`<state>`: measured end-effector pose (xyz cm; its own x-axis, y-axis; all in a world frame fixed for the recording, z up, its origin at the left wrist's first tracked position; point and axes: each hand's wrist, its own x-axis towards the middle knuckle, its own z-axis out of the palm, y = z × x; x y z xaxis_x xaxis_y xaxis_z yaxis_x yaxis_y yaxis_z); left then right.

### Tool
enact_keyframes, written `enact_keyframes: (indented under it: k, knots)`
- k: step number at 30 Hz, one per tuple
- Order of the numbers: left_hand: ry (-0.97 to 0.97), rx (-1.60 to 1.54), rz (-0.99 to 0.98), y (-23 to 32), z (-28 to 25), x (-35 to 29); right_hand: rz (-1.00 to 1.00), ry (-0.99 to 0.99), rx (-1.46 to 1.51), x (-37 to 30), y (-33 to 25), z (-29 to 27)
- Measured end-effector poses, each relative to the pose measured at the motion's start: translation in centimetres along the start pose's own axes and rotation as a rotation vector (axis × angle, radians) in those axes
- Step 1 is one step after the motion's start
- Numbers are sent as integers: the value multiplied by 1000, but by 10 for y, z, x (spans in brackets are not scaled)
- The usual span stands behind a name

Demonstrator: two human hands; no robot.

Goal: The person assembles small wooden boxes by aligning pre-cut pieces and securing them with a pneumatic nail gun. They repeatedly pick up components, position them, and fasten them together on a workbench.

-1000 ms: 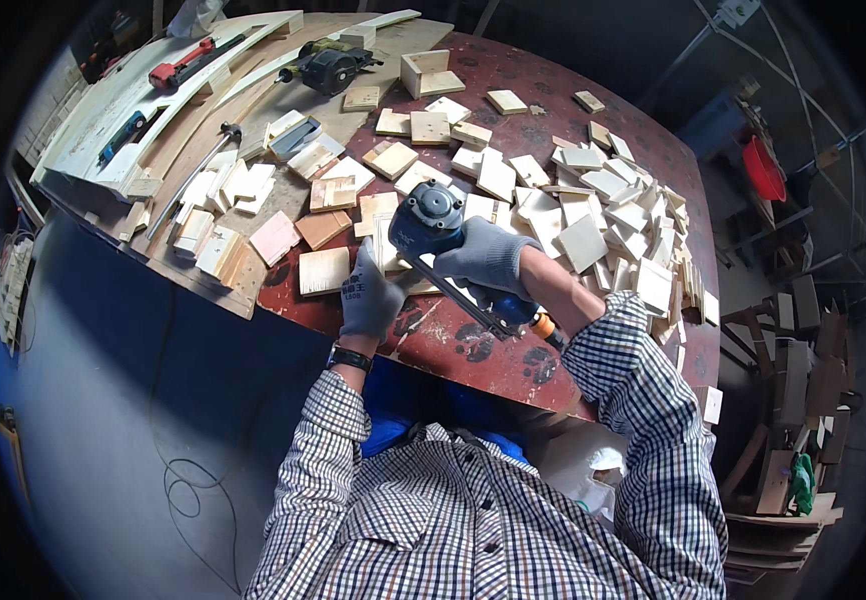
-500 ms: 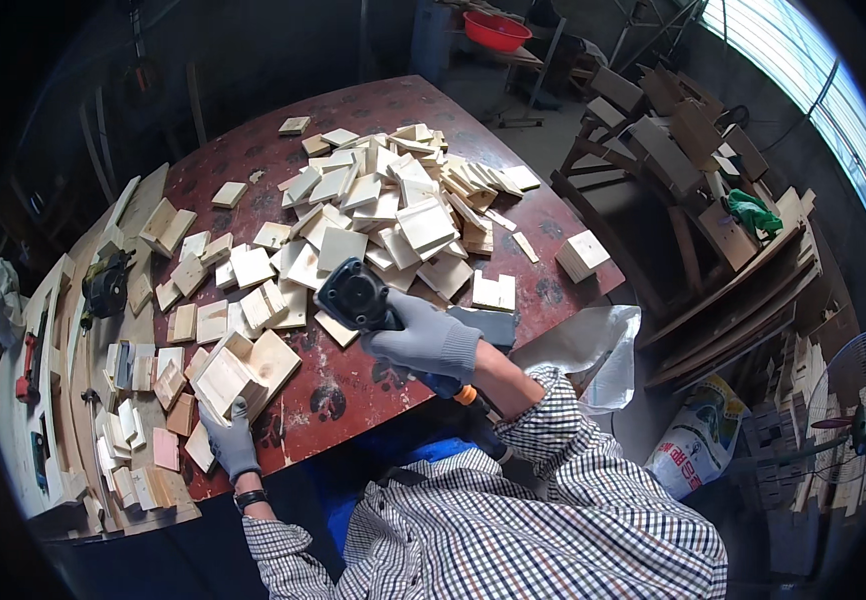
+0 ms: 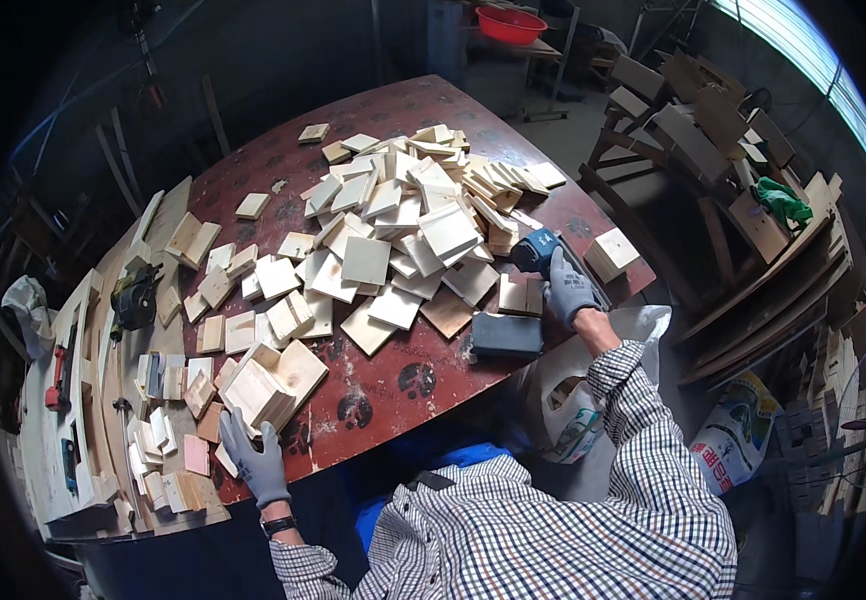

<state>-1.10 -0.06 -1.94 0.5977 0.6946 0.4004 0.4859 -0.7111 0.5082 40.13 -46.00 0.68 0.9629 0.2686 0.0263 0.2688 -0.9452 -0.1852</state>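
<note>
Blue-black power tool, prob. a sander (image 3: 536,250): upright at the worktop's right edge, just beside the heap of pale blocks. Small stack of square wooden blocks (image 3: 258,392): tilted, near the front-left edge, pale faces up.

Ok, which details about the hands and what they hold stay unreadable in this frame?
- Head view: right hand covers most of the blue power tool; its type is unclear.
- Left hand fingers are partly behind the wooden blocks; the grip is uncertain.
- Tools on the left bench are too small and fisheye-bent.
</note>
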Motion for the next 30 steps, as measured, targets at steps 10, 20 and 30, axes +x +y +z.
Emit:
enact_keyframes:
  k: [10,20,30]
  knots:
    - [49,143,-99,1,-13,10,0,117,-248,-11,-2,30]
    - [119,-352,-299,6,9,-50,-736,-29,776,-106,-216,29]
    - [-17,-406,-339,10,11,-35,-592,-579,1013,-131,-436,128]
